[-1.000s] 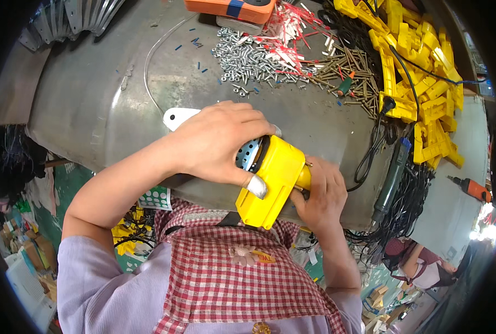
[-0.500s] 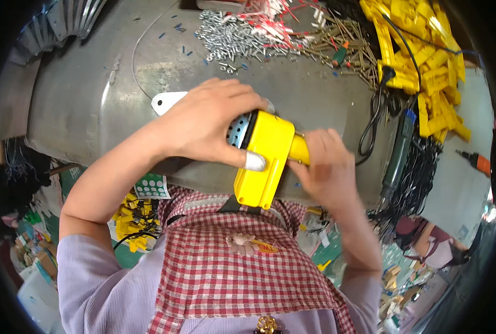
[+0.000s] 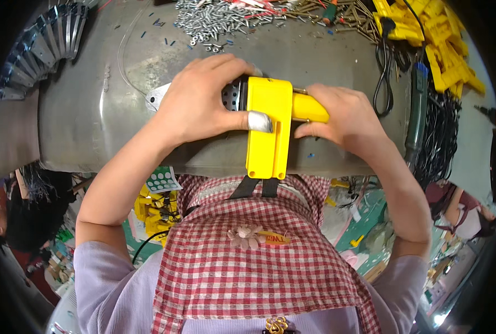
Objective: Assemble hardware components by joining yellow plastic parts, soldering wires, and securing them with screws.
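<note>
A tool with a yellow plastic housing [image 3: 268,147] lies crosswise before me, above the table's near edge. My left hand [image 3: 195,106] grips it where the housing meets a perforated metal sleeve [image 3: 230,96]; its silver-wrapped thumb presses on the yellow face. Left of that hand, a pale flat metal plate [image 3: 158,97] with a hole pokes out, its middle hidden under my palm. My right hand [image 3: 348,114] closes round the end of the stubby yellow handle [image 3: 308,107], fingers above and thumb below. Two thin metal edges show along the handle.
On the metal-topped table [image 3: 111,128], loose screws [image 3: 214,22] lie at the far side near a green-handled screwdriver [image 3: 329,12]. Yellow plastic parts [image 3: 448,50] pile up far right, beside black cables [image 3: 384,83] and a dark powered screwdriver [image 3: 417,111]. Metal plates [image 3: 47,42] stand far left.
The tool has turned from a slant to nearly straight and sits a little farther from me. My right hand, blurred before, now shows sharply at the handle. The whole view has shifted.
</note>
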A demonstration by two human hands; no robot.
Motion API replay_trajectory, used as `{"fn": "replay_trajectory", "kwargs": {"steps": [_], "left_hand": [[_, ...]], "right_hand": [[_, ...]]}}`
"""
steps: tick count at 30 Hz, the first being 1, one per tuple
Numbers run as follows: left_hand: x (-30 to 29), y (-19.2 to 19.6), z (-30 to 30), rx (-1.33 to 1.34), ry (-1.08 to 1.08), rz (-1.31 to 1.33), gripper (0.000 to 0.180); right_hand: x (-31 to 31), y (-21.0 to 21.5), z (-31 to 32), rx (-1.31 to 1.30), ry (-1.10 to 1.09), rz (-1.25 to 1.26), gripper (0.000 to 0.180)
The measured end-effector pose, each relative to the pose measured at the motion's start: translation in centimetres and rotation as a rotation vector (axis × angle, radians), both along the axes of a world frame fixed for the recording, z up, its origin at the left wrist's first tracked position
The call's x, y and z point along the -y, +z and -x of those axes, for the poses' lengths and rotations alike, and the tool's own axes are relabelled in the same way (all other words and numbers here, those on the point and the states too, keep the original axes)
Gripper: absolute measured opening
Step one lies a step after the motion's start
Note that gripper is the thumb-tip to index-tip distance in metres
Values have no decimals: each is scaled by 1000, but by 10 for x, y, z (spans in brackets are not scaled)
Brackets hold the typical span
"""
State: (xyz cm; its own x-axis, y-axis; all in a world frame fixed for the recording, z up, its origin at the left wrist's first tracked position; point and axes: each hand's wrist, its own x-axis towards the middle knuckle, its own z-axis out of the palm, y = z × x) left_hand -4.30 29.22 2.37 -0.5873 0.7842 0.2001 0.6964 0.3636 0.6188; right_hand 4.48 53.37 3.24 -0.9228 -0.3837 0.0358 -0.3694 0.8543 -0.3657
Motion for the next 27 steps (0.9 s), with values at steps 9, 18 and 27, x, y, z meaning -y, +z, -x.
{"fn": "replay_trajectory", "kwargs": {"steps": [9, 18, 27], "left_hand": [[-9, 6, -2, 84, 32, 93, 57], [-84, 36, -43, -534, -212, 13, 86], [-91, 25, -47, -318, -229, 324, 44]], "right_hand": [[3, 1, -3, -3, -46, -107, 38], [-5, -21, -13, -312, 6, -5, 32], [-159, -8, -113, -78, -1166, -343, 42]]}}
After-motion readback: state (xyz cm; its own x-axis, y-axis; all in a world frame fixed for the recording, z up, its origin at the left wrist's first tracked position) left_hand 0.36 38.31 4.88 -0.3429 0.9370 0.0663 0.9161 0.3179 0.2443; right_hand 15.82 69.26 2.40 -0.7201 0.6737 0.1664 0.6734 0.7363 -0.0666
